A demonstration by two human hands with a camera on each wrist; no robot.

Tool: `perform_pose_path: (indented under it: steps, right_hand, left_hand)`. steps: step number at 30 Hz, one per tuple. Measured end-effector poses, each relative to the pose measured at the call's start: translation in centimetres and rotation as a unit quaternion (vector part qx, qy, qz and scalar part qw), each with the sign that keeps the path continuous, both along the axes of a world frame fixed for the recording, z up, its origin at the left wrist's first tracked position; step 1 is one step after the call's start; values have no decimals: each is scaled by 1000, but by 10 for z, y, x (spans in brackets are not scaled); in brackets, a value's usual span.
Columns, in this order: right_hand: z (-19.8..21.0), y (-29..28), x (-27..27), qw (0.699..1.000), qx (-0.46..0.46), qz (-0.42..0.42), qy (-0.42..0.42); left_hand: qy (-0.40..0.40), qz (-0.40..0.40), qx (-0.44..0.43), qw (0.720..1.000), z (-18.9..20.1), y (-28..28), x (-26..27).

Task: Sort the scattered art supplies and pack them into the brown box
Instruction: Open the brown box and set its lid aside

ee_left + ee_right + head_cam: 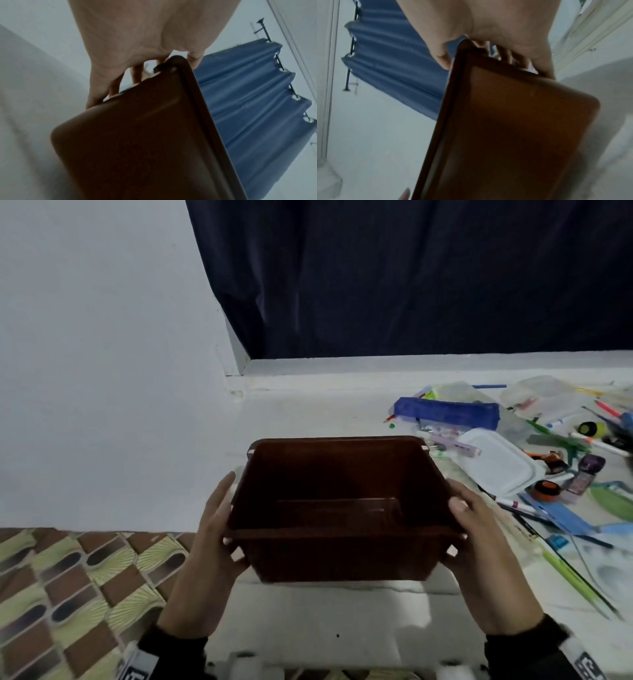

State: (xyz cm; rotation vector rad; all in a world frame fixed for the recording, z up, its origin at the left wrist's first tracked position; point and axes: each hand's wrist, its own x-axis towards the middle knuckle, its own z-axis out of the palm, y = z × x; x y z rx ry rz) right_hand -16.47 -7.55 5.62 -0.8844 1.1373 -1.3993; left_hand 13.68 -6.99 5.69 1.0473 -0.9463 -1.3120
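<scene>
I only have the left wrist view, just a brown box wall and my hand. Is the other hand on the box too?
Observer: Yes, the right hand holds the brown box at its right side, mirroring the left hand.
Operator: Anything inside the box yet?
Observer: No, the head view shows it empty.
Operator: Where are the supplies?
Observer: Scattered on the white surface right of the box, among them a blue pencil case and a white lidded container.
</scene>
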Motion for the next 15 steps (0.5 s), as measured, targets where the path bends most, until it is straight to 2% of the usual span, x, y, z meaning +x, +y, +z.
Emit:
perform_pose_path:
  steps: [3, 6, 11, 15]
  right_hand:
    - [-17, 14, 1, 998, 12, -17, 66]
    - [-27, 21, 0, 992, -7, -15, 125]
    - [-20, 21, -6, 989, -3, 21, 146]
    - [-6, 33, -24, 984, 19, 42, 174]
  left_hand:
    - [-71, 33, -4, 997, -16, 21, -10]
    - [-89, 62, 4, 994, -27, 31, -11]
    - [-159, 58, -6, 986, -19, 30, -9]
    - [-313, 126, -24, 941, -14, 43, -16]
